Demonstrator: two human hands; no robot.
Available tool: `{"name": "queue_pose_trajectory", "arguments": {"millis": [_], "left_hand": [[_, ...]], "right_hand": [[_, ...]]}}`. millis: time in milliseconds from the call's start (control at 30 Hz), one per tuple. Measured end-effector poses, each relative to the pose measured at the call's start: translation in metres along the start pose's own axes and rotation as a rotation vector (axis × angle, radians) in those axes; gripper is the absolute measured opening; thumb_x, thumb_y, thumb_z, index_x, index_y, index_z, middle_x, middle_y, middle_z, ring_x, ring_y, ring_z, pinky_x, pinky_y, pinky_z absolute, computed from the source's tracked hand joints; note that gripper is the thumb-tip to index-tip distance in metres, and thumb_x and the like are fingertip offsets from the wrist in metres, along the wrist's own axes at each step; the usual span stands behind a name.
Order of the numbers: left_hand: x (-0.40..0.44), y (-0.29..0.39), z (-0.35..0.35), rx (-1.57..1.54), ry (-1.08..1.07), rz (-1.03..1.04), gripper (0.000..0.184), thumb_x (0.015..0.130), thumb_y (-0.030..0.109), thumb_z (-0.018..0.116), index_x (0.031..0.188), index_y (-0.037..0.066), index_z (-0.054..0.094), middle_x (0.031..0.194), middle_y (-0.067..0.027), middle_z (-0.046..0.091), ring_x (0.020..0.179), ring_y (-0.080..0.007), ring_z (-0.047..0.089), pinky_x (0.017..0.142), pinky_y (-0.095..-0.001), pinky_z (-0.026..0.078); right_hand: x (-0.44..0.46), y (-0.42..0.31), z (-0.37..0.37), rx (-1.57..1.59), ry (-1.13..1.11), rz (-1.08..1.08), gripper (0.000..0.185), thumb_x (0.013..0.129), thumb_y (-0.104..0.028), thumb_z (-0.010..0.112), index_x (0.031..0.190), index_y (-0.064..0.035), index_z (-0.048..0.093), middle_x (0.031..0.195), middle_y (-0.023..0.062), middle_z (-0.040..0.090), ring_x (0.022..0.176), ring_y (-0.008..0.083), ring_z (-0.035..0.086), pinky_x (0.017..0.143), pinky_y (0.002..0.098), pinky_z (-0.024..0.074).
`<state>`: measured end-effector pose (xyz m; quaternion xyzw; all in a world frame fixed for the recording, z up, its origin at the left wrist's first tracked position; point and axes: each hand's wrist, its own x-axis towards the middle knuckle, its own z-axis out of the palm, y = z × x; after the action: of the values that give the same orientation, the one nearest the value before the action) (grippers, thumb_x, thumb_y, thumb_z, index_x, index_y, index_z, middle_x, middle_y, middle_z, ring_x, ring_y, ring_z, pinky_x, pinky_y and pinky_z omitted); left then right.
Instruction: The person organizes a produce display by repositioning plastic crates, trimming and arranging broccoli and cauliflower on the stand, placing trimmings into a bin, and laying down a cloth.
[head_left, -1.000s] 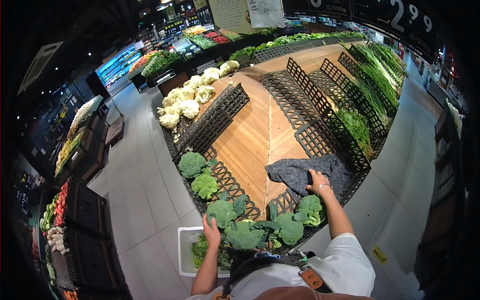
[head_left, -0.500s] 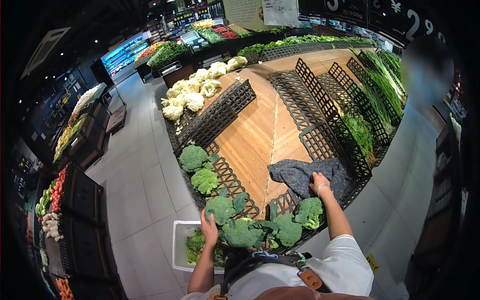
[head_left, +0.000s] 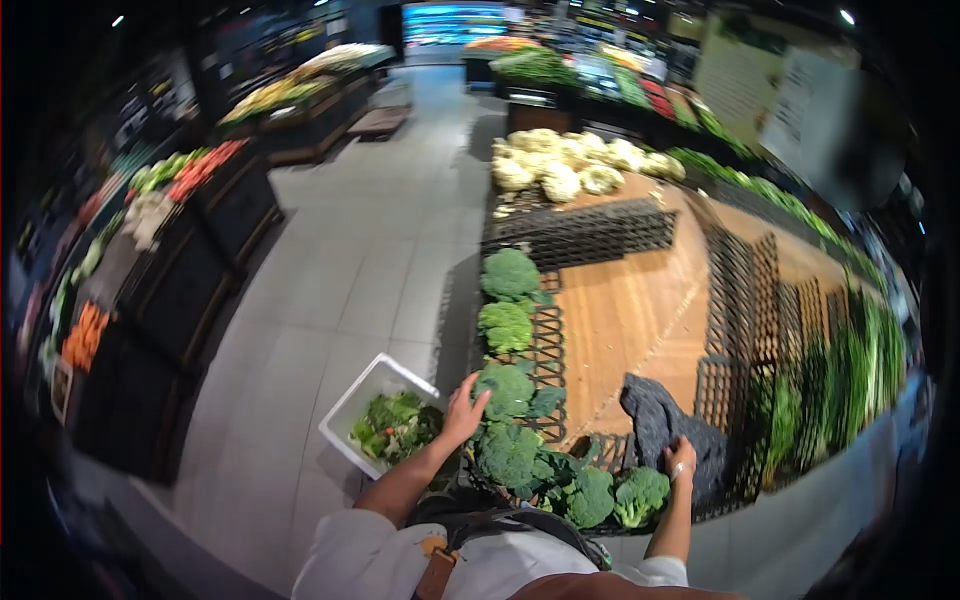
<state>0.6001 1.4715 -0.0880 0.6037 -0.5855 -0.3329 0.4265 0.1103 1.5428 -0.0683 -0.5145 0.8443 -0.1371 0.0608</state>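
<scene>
My left hand (head_left: 466,410) is at the left side of a broccoli head (head_left: 506,389), its thumb and fingers closed against the edge; some fingertips are hidden. My right hand (head_left: 681,457) grips a dark grey cloth (head_left: 660,420) that lies crumpled over the right part of the display. Between my hands, along the near edge, sit more heads: a large broccoli (head_left: 508,452), a second broccoli (head_left: 590,498) and a third broccoli (head_left: 641,497). Farther up the left edge are a broccoli crown (head_left: 511,274) and a lighter green broccoli (head_left: 506,327).
A white foam box (head_left: 345,412) with leafy trimmings stands on the floor at my left. Black plastic grids (head_left: 590,236) lie on the wooden display top (head_left: 630,310). Cauliflowers (head_left: 560,160) are piled at the far end; green onions (head_left: 870,350) stand at the right.
My view has swung left, so the display now appears farther right and the aisle shows more. Both hands stay at the same broccoli and cloth.
</scene>
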Motion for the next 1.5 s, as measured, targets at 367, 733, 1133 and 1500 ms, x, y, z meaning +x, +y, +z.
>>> {"name": "queue_pose_trajectory", "arguments": {"millis": [367, 733, 1133, 1500], "left_hand": [[-0.003, -0.009, 0.004, -0.005, 0.049, 0.002, 0.06, 0.088, 0.041, 0.056, 0.138, 0.016, 0.036, 0.127, -0.0205, 0.049, 0.117, -0.0391, 0.044, 0.096, -0.0458, 0.037], [-0.006, -0.007, -0.002, 0.023, -0.018, 0.002, 0.059, 0.088, 0.035, 0.058, 0.137, 0.011, 0.036, 0.129, -0.0202, 0.047, 0.118, -0.0386, 0.044, 0.096, -0.0456, 0.037], [-0.007, -0.01, -0.001, -0.065, -0.042, -0.007, 0.059, 0.089, 0.027, 0.06, 0.139, 0.009, 0.034, 0.133, -0.0209, 0.044, 0.122, -0.0368, 0.044, 0.099, -0.0449, 0.037], [-0.076, -0.114, -0.074, 0.211, 0.218, -0.023, 0.064, 0.087, 0.028, 0.059, 0.139, 0.002, 0.031, 0.132, -0.025, 0.042, 0.12, -0.0401, 0.042, 0.099, -0.0444, 0.035]], "right_hand": [[0.01, 0.009, 0.008, 0.082, 0.008, 0.003, 0.021, 0.068, -0.008, 0.071, 0.083, -0.0021, 0.058, 0.079, 0.0146, 0.065, 0.076, 0.03, 0.064, 0.072, 0.0373, 0.0497], [0.004, 0.009, 0.01, 0.135, 0.025, 0.063, 0.017, 0.07, -0.011, 0.067, 0.083, -0.0028, 0.059, 0.078, 0.0138, 0.066, 0.076, 0.0289, 0.065, 0.072, 0.0369, 0.0501], [-0.004, 0.003, 0.004, 0.179, 0.029, 0.119, 0.015, 0.069, -0.014, 0.066, 0.081, -0.0045, 0.062, 0.078, 0.0146, 0.066, 0.078, 0.0307, 0.064, 0.073, 0.0372, 0.0497], [0.012, 0.02, -0.037, 1.441, 0.27, 0.419, 0.005, 0.079, -0.008, 0.062, 0.076, -0.0097, 0.059, 0.055, -0.0046, 0.045, 0.043, 0.0051, 0.042, 0.038, 0.0206, 0.0323]]}}
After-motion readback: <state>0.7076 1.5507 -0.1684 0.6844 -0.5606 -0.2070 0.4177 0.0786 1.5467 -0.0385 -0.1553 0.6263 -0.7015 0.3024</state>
